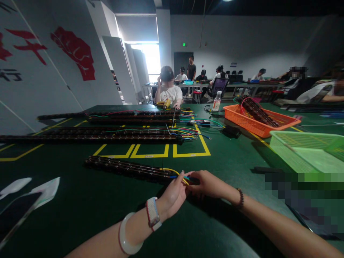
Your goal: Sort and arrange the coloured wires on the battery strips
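A bundle of long dark strips (129, 167) lies on the green table in front of me, with yellow, blue and green wires (172, 171) coming out of its right end. My left hand (174, 195) is closed around these wires close to the bundle, its thumb raised. Against it, my right hand (208, 183) pinches the wires' far end, where a black piece (194, 180) shows between the fingers. What that black piece is, I cannot make out. The fingertips of both hands partly hide each other.
More dark strip bundles (88, 136) with loose wire ends lie farther back across yellow tape outlines (191, 155). An orange basket (242, 123) holds another bundle. Right of it stands a green basket (309, 143). A bottle (216, 101) and a seated person (169, 91) are across the table.
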The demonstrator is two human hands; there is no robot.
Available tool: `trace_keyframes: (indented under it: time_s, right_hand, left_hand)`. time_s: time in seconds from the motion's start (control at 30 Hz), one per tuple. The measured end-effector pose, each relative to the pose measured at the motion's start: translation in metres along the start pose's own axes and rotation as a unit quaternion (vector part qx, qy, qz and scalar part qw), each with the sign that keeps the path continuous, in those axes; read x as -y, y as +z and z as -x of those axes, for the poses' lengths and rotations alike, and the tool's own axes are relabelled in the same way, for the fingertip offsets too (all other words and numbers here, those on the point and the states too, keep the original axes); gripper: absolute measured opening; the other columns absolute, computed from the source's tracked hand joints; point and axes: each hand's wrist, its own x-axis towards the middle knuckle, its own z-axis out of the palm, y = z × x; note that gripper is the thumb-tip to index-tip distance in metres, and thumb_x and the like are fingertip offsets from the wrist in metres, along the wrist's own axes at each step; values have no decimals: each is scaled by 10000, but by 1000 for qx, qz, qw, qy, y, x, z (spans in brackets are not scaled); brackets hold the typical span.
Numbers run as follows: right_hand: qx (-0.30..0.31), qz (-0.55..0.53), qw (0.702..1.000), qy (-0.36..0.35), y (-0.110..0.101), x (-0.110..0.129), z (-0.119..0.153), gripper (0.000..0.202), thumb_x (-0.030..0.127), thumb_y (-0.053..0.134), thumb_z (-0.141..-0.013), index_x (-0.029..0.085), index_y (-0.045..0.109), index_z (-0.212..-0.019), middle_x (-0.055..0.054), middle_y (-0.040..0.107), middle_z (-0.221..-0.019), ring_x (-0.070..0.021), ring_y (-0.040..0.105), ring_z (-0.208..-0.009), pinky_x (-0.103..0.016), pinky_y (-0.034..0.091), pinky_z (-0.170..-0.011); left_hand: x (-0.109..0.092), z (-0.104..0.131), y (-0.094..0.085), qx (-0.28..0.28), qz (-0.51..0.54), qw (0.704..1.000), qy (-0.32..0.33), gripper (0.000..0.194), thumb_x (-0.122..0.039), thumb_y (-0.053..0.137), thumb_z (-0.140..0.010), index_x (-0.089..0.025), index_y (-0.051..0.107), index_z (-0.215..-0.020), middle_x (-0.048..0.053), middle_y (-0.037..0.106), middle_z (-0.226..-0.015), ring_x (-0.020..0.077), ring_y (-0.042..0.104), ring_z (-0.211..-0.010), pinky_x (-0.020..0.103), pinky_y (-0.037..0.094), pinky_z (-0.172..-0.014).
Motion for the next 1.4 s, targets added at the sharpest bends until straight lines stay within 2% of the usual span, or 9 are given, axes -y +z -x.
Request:
trace_keyframes:
  time_s: [0.17,0.37,0.57,0.7,0.83,0.93,1.07,1.27,1.4]
  right_hand:
    - [-93,185,977,-51,-3,3,2,225,288,483,-871,198,654,-987,-53,696,-832,-157,639,-677,-228,431,-591]
    - [-109,367,923,-45,2,9,5,217,275,455,-897,206,644,-976,-57,685,-818,-169,632,-665,-245,401,-579]
    - [-174,447,874,-80,6,21,9,168,273,579,-827,162,601,-951,-73,619,-872,-185,599,-739,-272,398,-601]
    - [-166,479,856,-103,10,21,10,189,301,619,-810,158,617,-934,-66,625,-840,-193,589,-732,-295,398,-624]
    - [-145,506,844,-100,13,18,8,117,204,556,-842,149,643,-898,-81,641,-861,-200,591,-754,-302,396,-632]
    - [-127,507,849,-81,12,19,9,146,172,523,-843,132,658,-884,-100,643,-877,-195,592,-751,-297,394,-632]
    - [-111,444,887,-58,6,23,12,135,183,538,-799,147,657,-853,-73,631,-848,-152,574,-690,-257,369,-588]
    - [-130,362,922,-47,-8,24,15,94,229,575,-742,171,629,-794,-25,597,-781,-108,511,-605,-223,293,-517]
    - [-144,330,932,-37,-25,17,13,137,282,562,-801,163,622,-773,-35,615,-755,-113,513,-608,-224,299,-526]
  left_hand:
    - [5,-3,-5,-11,26,999,25,318,-391,472,-889,-129,613,-1000,116,620,-1069,208,542,-1051,374,368,-983]
    - [5,-3,-3,-25,28,999,29,305,-337,431,-913,-118,618,-1011,112,632,-1031,191,570,-993,364,399,-956]
    - [7,-5,-6,-117,48,992,30,149,-221,506,-883,-136,613,-823,53,643,-876,124,586,-768,298,459,-824]
    - [5,-4,-3,-107,39,993,20,151,-238,527,-873,-128,625,-840,67,643,-901,126,586,-781,274,464,-779]
    - [3,-3,0,-85,34,996,18,211,-260,491,-892,-113,643,-879,97,645,-967,150,594,-859,288,451,-829]
    - [4,-4,-2,-80,29,996,15,240,-294,488,-893,-114,645,-878,102,647,-946,167,598,-875,316,445,-863]
    - [7,-6,-7,-79,29,996,13,239,-336,513,-876,-128,628,-845,91,649,-917,170,600,-878,326,444,-883]
    - [7,-5,-7,-50,42,998,18,296,-402,514,-862,-124,610,-826,92,655,-890,182,610,-886,348,443,-913]
    - [3,-2,0,-27,35,999,29,243,-350,510,-876,-126,600,-913,106,652,-984,186,602,-962,361,412,-968]
